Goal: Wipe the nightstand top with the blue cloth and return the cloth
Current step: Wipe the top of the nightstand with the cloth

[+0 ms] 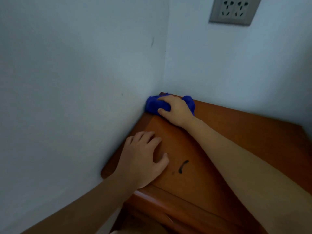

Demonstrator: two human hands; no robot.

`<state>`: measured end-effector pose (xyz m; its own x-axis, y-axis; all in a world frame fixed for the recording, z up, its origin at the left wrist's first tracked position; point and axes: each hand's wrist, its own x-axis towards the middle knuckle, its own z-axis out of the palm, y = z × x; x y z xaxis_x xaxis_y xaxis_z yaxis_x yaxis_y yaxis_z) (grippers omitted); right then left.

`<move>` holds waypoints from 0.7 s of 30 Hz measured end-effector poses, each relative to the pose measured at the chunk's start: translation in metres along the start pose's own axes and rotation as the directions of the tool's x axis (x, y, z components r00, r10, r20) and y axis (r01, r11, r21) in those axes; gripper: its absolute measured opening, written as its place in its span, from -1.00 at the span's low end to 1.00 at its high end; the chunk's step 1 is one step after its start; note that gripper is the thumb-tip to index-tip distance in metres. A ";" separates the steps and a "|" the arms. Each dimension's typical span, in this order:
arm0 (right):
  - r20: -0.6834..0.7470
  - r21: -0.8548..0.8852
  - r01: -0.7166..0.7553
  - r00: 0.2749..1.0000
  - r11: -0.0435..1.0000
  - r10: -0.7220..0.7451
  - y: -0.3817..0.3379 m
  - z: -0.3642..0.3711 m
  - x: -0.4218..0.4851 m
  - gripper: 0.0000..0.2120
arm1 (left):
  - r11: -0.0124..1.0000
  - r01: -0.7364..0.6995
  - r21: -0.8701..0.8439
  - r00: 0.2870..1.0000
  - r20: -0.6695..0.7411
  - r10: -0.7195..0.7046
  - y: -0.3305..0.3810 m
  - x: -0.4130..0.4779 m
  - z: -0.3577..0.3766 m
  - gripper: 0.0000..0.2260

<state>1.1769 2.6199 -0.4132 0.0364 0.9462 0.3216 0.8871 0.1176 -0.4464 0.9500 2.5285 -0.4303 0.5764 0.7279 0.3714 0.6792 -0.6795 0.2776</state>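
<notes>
The blue cloth (154, 105) lies bunched in the far corner of the brown wooden nightstand top (236, 132), where two walls meet. My right hand (175, 110) presses down on the cloth and grips it, hiding its middle. My left hand (143, 159) rests flat on the nightstand's near left part, fingers spread, holding nothing. A dark smear (182, 167) marks the wood just right of my left hand.
Pale walls close in the nightstand on the left and at the back. A grey double wall socket (233, 10) sits high on the back wall. The nightstand's front edge and drawer front (168, 208) run below my left hand.
</notes>
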 end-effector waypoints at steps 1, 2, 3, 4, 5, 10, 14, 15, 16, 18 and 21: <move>0.026 0.003 0.067 0.997 0.998 -0.067 -0.004 -0.001 -0.015 -0.54 | 1.000 -0.002 0.001 1.000 0.001 0.002 0.000 0.000 0.000 -0.56; 0.052 0.009 0.131 0.990 0.991 -0.131 -0.005 -0.002 -0.028 -0.56 | 1.000 -0.005 0.002 1.000 0.002 0.005 0.000 0.000 0.001 -0.56; 0.080 0.014 0.181 0.980 0.983 -0.181 -0.005 -0.004 -0.039 -0.57 | 1.000 -0.004 0.001 1.000 0.004 0.004 -0.001 0.000 0.001 -0.57; 0.097 0.016 0.205 0.974 0.979 -0.206 -0.003 -0.008 -0.045 -0.58 | 1.000 -0.003 -0.001 1.000 0.007 0.003 -0.001 0.000 0.001 -0.57; 0.104 0.009 0.200 0.974 0.980 -0.200 0.000 -0.012 -0.047 -0.58 | 1.000 -0.002 -0.003 1.000 0.009 0.002 -0.001 0.001 0.001 -0.56; -0.037 -0.078 -0.037 0.999 0.996 0.034 0.041 -0.025 -0.014 -0.54 | 1.000 0.005 -0.014 1.000 0.018 -0.005 -0.001 0.002 0.001 -0.55; -0.112 -0.108 -0.279 0.957 0.954 0.267 0.056 -0.027 0.024 -0.59 | 1.000 0.008 -0.025 1.000 0.022 -0.007 -0.001 0.002 0.001 -0.54; -0.102 -0.122 -0.286 0.956 0.951 0.274 0.053 -0.025 0.030 -0.59 | 1.000 0.012 -0.027 1.000 0.020 -0.011 -0.001 0.002 0.001 -0.54; -0.088 -0.125 -0.267 0.962 0.956 0.257 0.048 -0.022 0.035 -0.58 | 1.000 0.013 -0.027 1.000 0.020 -0.013 -0.001 0.003 0.001 -0.54; -0.068 -0.107 -0.196 0.980 0.975 0.189 0.037 -0.013 0.039 -0.57 | 1.000 0.014 -0.025 1.000 0.027 -0.013 0.000 0.003 -0.001 -0.53; -0.029 -0.073 -0.050 0.998 0.996 0.048 0.014 -0.001 0.026 -0.51 | 1.000 0.012 -0.029 0.999 0.033 -0.012 0.001 0.002 -0.002 -0.53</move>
<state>1.1908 2.6458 -0.4108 0.0925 0.9415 0.3240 0.9153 0.0477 -0.3998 0.9509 2.5292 -0.4276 0.5833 0.7383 0.3386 0.6730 -0.6727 0.3076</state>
